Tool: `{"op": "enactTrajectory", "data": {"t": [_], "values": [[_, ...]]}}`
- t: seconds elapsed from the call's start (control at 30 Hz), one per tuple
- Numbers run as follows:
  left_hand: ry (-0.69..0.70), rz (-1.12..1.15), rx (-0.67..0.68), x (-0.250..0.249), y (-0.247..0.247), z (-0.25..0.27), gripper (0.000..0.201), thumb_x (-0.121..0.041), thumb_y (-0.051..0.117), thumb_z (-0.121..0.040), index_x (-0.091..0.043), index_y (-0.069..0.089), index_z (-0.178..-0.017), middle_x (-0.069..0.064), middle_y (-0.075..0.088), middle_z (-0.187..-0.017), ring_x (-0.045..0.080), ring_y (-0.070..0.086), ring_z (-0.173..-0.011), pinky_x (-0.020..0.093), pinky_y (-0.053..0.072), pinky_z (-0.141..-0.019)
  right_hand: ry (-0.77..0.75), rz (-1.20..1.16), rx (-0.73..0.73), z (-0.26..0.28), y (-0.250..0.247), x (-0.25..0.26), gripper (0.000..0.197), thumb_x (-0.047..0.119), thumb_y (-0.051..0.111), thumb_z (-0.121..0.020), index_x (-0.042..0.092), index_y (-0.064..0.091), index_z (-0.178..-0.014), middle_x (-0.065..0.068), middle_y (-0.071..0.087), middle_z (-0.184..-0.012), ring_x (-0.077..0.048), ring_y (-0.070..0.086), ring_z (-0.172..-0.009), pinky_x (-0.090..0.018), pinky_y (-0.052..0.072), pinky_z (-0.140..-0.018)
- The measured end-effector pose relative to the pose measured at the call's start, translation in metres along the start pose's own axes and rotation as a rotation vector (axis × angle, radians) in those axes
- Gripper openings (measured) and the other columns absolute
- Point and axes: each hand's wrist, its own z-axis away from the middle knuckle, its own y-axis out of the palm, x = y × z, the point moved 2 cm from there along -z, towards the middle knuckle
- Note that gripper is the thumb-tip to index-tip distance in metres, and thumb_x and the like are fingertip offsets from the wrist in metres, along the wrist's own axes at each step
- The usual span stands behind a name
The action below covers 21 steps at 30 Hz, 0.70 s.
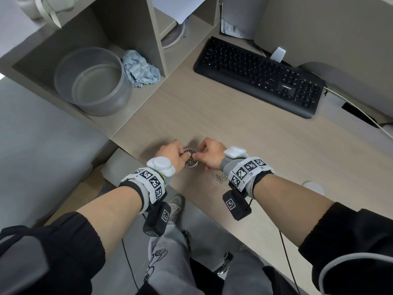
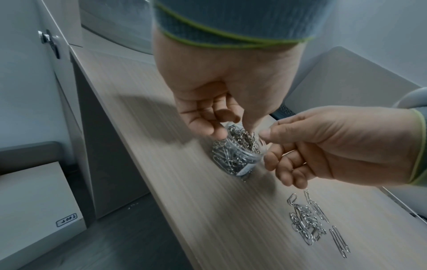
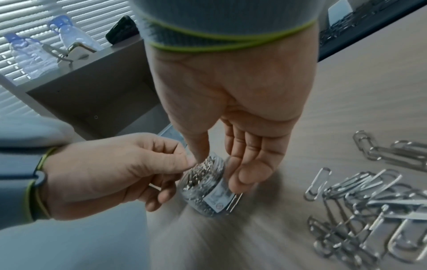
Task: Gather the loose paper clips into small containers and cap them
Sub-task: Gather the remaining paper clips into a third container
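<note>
Both hands [image 1: 170, 153] [image 1: 209, 154] curled over jar [image 1: 190, 159]

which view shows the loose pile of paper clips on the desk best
The right wrist view: the loose paper clips lie close and large, each clip distinct. The left wrist view shows the whole pile, smaller. The head view shows only a bit beside the right wrist.

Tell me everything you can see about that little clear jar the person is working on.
The jar is small, round and clear, plastic by its look, with a white label on its side. It stands upright near the front edge of the wooden desk, uncapped and packed nearly to its mouth with silvery paper clips. The left hand and the right hand reach to its mouth from opposite sides, fingers at the rim. No cap is on it.
</note>
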Motion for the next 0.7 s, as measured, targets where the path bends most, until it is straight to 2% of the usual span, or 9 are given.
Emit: {"op": "enactTrajectory", "data": {"t": [0.13, 0.23, 0.37, 0.53, 0.7], "values": [[0.003, -0.007, 0.009, -0.004, -0.001, -0.002, 0.024, -0.043, 0.065, -0.087, -0.021, 0.056, -0.084, 0.004, 0.067, -0.085, 0.029, 0.064, -0.077, 0.033, 0.054, -0.069, -0.002, 0.057, -0.064, -0.003, -0.017, -0.018, 0.014, 0.023, 0.063, -0.085, 0.016, 0.057, -0.096, -0.007, 0.07, -0.086, -0.028, 0.066, -0.072, -0.035, 0.056, -0.067], [0.049, -0.046, 0.031, -0.009, 0.002, 0.001, 0.018, -0.038, 0.064, -0.087, -0.022, 0.057, -0.084, 0.004, 0.068, -0.084, 0.029, 0.064, -0.08, 0.034, 0.054, -0.07, -0.05, 0.172, -0.027, 0.0, -0.019, -0.028, 0.01, 0.017, 0.063, -0.085, 0.018, 0.058, -0.094, -0.003, 0.064, -0.09, -0.024, 0.06, -0.081, -0.027, 0.043, -0.067], [0.078, -0.093, 0.043, -0.014, 0.005, 0.008, 0.01, -0.031, 0.064, -0.087, -0.022, 0.06, -0.089, 0.003, 0.069, -0.087, 0.029, 0.064, -0.081, 0.035, 0.054, -0.07, -0.105, 0.252, -0.005, 0.0, -0.004, -0.023, 0.014, 0.024, 0.067, -0.085, 0.018, 0.056, -0.092, -0.002, 0.062, -0.089, -0.026, 0.059, -0.082, -0.03, 0.044, -0.068], [0.061, -0.07, 0.016, -0.013, 0.006, 0.01, 0.012, -0.033, 0.064, -0.086, -0.022, 0.059, -0.087, 0.004, 0.068, -0.083, 0.029, 0.064, -0.079, 0.037, 0.055, -0.071, -0.04, 0.442, 0.017, -0.006, 0.007, -0.014, 0.032, 0.029, 0.061, -0.089, 0.009, 0.057, -0.114, -0.012, 0.066, -0.107, -0.031, 0.063, -0.091, -0.032, 0.044, -0.069], [0.083, -0.078, 0.037, -0.022, 0.008, 0.014, 0.015, -0.037, 0.062, -0.088, -0.023, 0.057, -0.086, 0.002, 0.067, -0.081, 0.027, 0.063, -0.076, 0.035, 0.054, -0.067, 0.046, 0.519, 0.022, 0.001, -0.012, -0.024, 0.027, 0.023, 0.057, -0.092, 0.008, 0.059, -0.114, -0.011, 0.067, -0.108, -0.028, 0.056, -0.079, -0.029, 0.041, -0.067]]}}
